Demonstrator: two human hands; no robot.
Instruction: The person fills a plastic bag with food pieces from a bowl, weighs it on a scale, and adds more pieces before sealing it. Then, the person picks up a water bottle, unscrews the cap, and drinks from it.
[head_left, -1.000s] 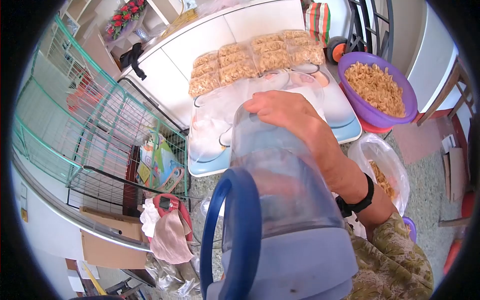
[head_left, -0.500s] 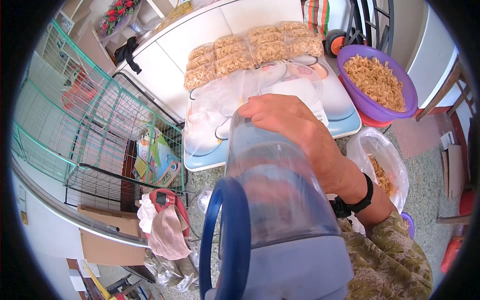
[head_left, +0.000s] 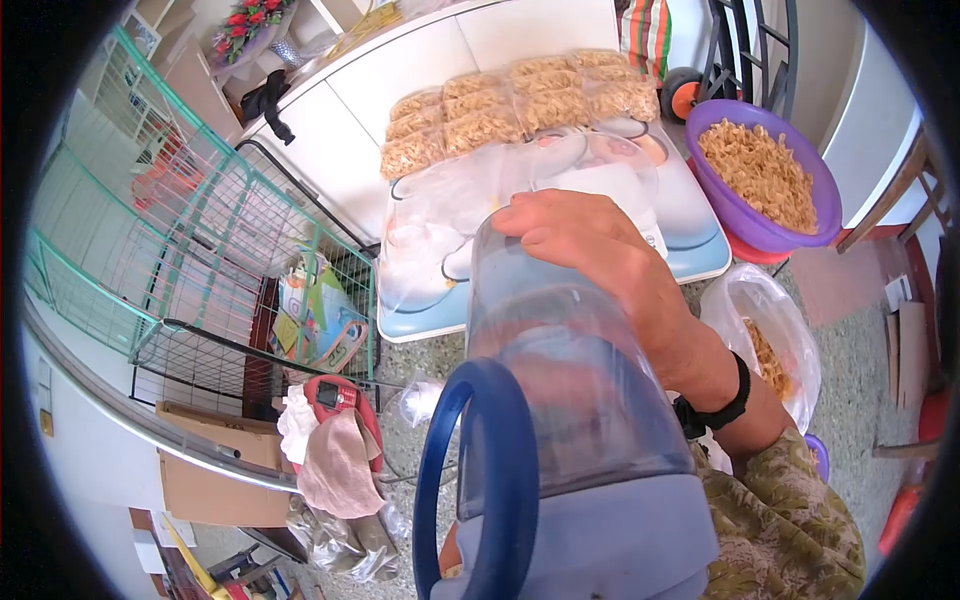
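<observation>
A large clear jug (head_left: pixel 585 400) with a grey-blue lid and a dark blue loop handle (head_left: pixel 520 480) is tilted close to the camera, its lid end nearest. My right hand (head_left: pixel 600 245), with a black band on the wrist, is wrapped over the jug's far end. A small patch of skin shows behind the handle at the bottom edge, probably my left hand (head_left: pixel 451 552); its fingers are hidden. Beyond the jug, a low table (head_left: pixel 425 325) bears rows of filled clear bags (head_left: pixel 480 125) and some clear plastic.
Right of the table are a purple basin (head_left: pixel 828 190) of tan pieces and a white plastic bag (head_left: pixel 805 345) holding more. Wire cages (head_left: pixel 200 270) stand at left. A red stool (head_left: pixel 372 440) holds a cloth (head_left: pixel 340 465) and phone (head_left: pixel 337 396).
The view has shifted slightly, so the table and surroundings appear a little farther right. The jug and my right hand also sit slightly more to the right, with the grasp unchanged.
</observation>
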